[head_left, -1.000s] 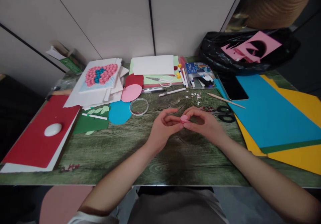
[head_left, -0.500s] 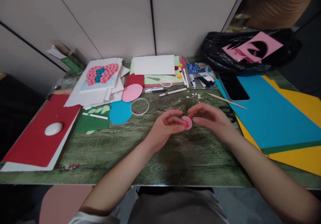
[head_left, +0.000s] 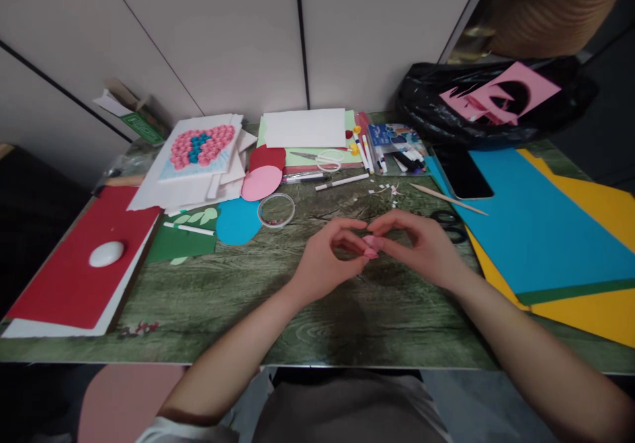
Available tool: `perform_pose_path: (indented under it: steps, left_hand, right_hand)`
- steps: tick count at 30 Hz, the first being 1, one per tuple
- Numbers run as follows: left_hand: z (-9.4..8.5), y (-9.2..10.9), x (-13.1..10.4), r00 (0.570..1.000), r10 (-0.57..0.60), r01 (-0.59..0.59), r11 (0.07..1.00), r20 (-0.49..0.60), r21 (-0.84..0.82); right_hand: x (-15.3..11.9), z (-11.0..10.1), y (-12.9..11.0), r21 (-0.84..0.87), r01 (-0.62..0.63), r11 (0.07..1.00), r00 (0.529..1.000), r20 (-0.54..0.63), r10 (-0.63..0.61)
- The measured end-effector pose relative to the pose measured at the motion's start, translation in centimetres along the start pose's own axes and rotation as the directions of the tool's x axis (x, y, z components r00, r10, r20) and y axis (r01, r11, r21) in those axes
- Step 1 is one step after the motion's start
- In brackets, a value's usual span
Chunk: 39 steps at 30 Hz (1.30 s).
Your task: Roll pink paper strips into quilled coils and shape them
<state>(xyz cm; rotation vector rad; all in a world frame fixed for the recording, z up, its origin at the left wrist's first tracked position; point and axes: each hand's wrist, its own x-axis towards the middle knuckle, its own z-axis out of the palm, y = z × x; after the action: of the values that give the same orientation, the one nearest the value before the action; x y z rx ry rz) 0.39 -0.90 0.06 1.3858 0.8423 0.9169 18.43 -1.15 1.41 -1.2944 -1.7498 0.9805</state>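
A small curled pink paper piece, like a rolled paper flower, is held between both hands above the table. My left hand pinches its lower left side between thumb and fingers. From the right, my right hand pinches it with thumb and index finger. The fingertips of both hands nearly meet and partly hide the paper. Just behind the hands lie tiny white paper scraps and a pointed wooden stick. Black scissor handles show beside my right hand.
Left: red paper under a white oval object, and a picture with pink and blue paper flowers. Ahead: a tape roll, white scissors and markers. Right: blue paper, a phone, a black bag.
My right hand has closed in on the pink paper and now grips it too. The piece has tilted and looks more curled; its round face shows less.
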Motion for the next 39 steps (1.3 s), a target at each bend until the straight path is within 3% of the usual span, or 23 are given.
perform_pose_path:
  steps: [6, 17, 25, 34, 39]
  left_hand:
    - [-0.05, 0.05, -0.23, 0.998, 0.058, -0.053, 0.989, -0.035, 0.136]
    - [0.22, -0.11, -0.16, 0.984, 0.167, -0.164, 0.984, -0.057, 0.064]
    - [0.21, -0.10, -0.17, 0.963, 0.262, -0.260, 0.965, -0.054, 0.040]
    - [-0.32, -0.28, 0.16, 1.000, 0.031, -0.029, 0.969, 0.003, -0.245]
    - [-0.35, -0.29, 0.23, 0.999, 0.026, -0.016, 0.955, 0.030, -0.298]
  right_hand:
    - [0.11, -0.09, -0.13, 0.024, 0.026, 0.999, 0.999, 0.020, -0.026]
    - [-0.04, -0.27, -0.59, 0.011, 0.064, 0.998, 0.998, -0.006, -0.064]
    - [-0.11, -0.70, -0.19, 0.036, 0.051, 0.998, 0.996, 0.068, -0.054]
    - [-0.15, -0.68, -0.33, 0.096, 0.079, 0.992, 0.995, 0.048, -0.084]
    - [-0.27, -0.67, -0.42, 0.100, 0.029, 0.995, 0.998, 0.047, -0.034]
